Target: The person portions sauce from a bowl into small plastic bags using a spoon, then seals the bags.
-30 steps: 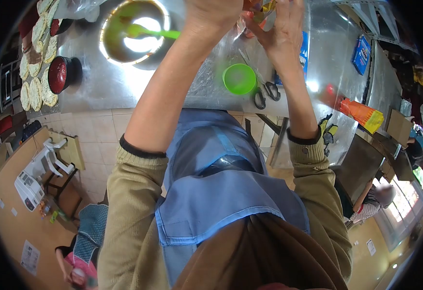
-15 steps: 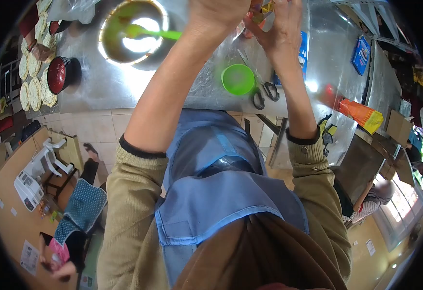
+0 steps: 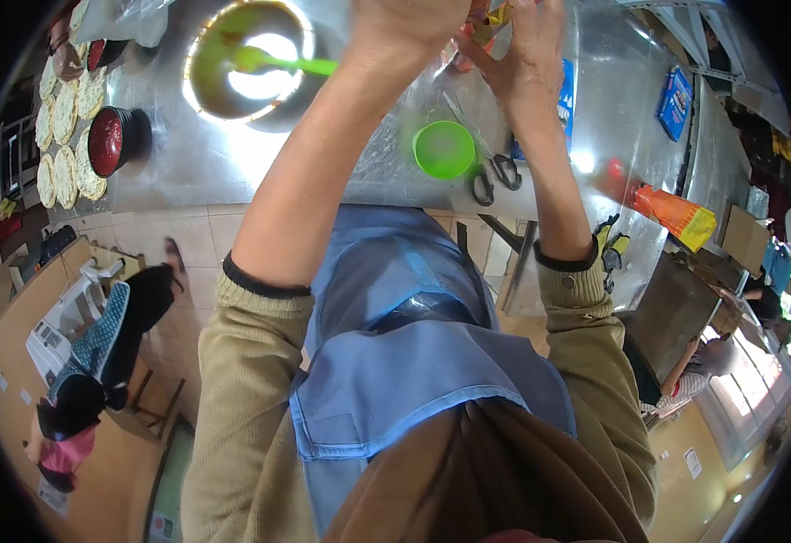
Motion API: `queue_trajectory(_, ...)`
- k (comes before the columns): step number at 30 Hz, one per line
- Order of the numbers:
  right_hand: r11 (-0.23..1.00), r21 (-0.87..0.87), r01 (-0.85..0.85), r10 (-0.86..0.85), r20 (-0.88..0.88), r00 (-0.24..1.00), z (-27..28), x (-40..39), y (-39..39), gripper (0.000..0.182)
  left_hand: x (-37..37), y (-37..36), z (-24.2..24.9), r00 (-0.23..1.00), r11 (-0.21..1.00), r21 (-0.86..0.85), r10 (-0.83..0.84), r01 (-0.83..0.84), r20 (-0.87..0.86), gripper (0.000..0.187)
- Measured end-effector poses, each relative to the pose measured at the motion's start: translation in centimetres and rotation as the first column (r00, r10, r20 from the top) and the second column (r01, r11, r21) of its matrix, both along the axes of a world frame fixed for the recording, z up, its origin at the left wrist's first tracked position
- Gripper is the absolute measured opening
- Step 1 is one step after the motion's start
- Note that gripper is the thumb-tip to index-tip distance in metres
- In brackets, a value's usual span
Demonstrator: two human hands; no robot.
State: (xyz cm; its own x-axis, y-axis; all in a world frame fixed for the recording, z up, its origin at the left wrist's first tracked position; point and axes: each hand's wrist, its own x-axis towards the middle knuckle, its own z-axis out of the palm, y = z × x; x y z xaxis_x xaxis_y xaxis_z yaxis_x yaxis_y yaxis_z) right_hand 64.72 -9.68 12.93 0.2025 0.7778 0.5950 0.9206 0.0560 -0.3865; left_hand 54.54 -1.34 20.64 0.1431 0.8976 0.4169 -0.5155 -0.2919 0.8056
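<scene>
At the top edge, my left hand [image 3: 409, 23] is partly cut off by the frame, its fingers hidden. Beside it, my right hand [image 3: 524, 45] has its fingers bent around a shiny red and yellow packet [image 3: 486, 23] between the two hands. Below them on the metal table [image 3: 359, 185] stand a green cup [image 3: 443, 149] and scissors with black handles [image 3: 495, 176]. A large bowl [image 3: 198, 81] with a green spatula [image 3: 309, 66] in it lies left of my left forearm.
Flat pale dough pieces [image 3: 65, 176] and a dark bowl with red inside [image 3: 106, 142] are at the left. Blue boxes [image 3: 676, 102] and an orange packet [image 3: 676, 215] lie at the right. A person [image 3: 79, 416] is at the lower left.
The person at the lower left has moved and turned near the white chair. A co-worker's hand at the upper left has moved up over the dough pieces. My hands have barely moved.
</scene>
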Motion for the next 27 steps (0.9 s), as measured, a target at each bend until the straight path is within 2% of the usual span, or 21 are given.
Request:
queue_trajectory(5,1.000,0.009,-0.018,0.018,-0.022,1.000,0.0,0.1,-0.2,0.079,0.4,0.2,-0.3,0.999,0.999,0.036,0.012,-0.014,0.053,0.045)
queue_trajectory(8,1.000,-0.003,-0.008,0.008,-0.017,1.000,0.1,0.0,-0.2,0.079,0.5,0.0,0.2,0.994,0.999,-0.032,-0.026,0.030,0.105,0.044)
queue_trajectory(11,1.000,-0.004,-0.017,0.016,-0.025,1.000,0.1,0.0,-0.3,0.078,0.1,-0.8,1.3,0.999,0.999,-0.052,-0.012,0.013,0.032,0.044)
queue_trajectory(14,1.000,-0.017,-0.008,0.008,-0.035,0.999,0.2,-0.1,-0.3,0.078,0.6,0.0,0.2,0.994,0.997,-0.068,-0.024,0.031,0.105,0.045)
queue_trajectory(27,1.000,-0.013,-0.022,0.022,-0.027,0.999,0.6,-0.3,-0.3,0.075,0.6,0.4,-0.3,0.995,0.999,0.012,-0.036,0.035,0.098,0.047)
